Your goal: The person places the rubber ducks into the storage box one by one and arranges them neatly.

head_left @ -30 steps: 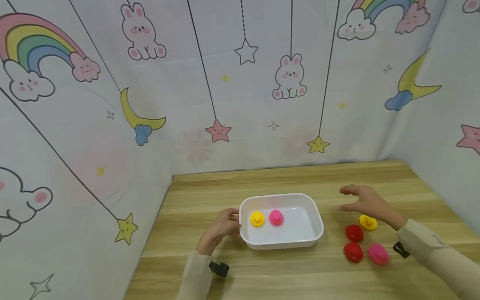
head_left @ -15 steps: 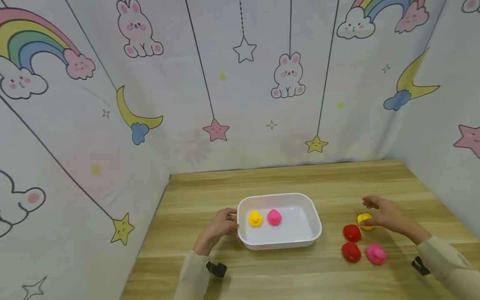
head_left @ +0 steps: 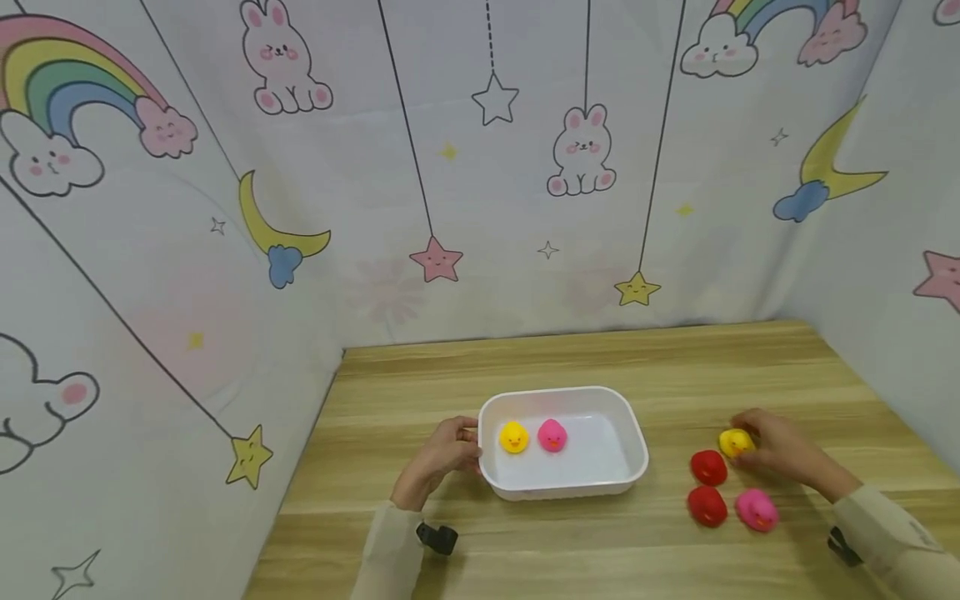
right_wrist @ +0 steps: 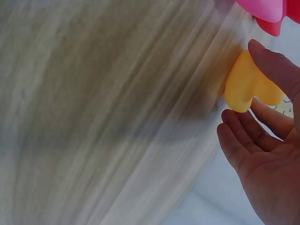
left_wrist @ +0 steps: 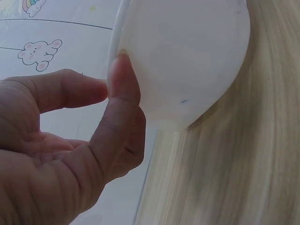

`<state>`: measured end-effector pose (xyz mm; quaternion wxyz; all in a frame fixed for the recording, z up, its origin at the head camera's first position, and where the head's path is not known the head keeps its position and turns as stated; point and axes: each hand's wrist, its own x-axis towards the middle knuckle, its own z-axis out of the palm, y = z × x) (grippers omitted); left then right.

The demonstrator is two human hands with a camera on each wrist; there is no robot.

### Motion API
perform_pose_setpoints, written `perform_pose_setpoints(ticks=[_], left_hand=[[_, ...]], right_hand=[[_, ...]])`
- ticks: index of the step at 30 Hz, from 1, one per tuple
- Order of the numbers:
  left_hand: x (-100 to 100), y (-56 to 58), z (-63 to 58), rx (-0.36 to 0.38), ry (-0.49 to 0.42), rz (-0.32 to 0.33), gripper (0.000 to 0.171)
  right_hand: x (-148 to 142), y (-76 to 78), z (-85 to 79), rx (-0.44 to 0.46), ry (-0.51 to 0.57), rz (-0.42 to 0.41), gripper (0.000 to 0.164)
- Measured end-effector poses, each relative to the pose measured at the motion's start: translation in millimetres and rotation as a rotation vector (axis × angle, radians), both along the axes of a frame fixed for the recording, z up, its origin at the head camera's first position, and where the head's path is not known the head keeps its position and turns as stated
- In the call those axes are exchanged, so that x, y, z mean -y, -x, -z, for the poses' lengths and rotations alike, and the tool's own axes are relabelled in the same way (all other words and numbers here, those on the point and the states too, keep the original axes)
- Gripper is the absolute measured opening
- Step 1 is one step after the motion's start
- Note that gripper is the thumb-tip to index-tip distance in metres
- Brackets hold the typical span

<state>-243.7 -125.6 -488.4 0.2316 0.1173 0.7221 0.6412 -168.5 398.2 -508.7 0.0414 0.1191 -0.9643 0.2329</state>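
Note:
A white plastic tub [head_left: 566,490] stands mid-table, with a yellow rubber duck [head_left: 514,437] and a pink rubber duck [head_left: 552,436] inside. My left hand [head_left: 442,457] pinches its left edge; the left wrist view shows thumb and a finger against the tub's wall [left_wrist: 192,56]. To the right of the tub, my right hand [head_left: 783,450] holds another yellow rubber duck [head_left: 735,443] between thumb and fingers. In the right wrist view the thumb lies on one side of this duck [right_wrist: 246,86] and the fingers on the other.
Two red rubber ducks [head_left: 708,468] lie close to the right hand, one nearer the front, beside a second pink duck [head_left: 757,509]. The wood-grain table [head_left: 570,550] is backed and flanked by a white printed curtain [head_left: 510,200].
My right hand has moved right and down onto the yellow duck, its fingers closing around it. The left hand stays at the tub's edge.

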Motion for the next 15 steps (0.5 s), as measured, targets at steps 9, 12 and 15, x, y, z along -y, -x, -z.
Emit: perform_pose_setpoints(ticks=[9,12,15], left_hand=[[-0.7,0.4,2.3,0.003,0.019,-0.009,0.054],[-1.6,1.3,2.8,0.004,0.033,-0.015,0.054],[-2.3,1.9,3.2,0.004,0.039,-0.018,0.053]], right_hand=[[-3.2,-1.1,3.1,-0.006,0.021,0.006,0.051],[-3.1,-0.9,1.2,0.033,0.119,0.026,0.054],[-2.1,0.2,-2.1,0.045,0.222,0.03,0.053]])
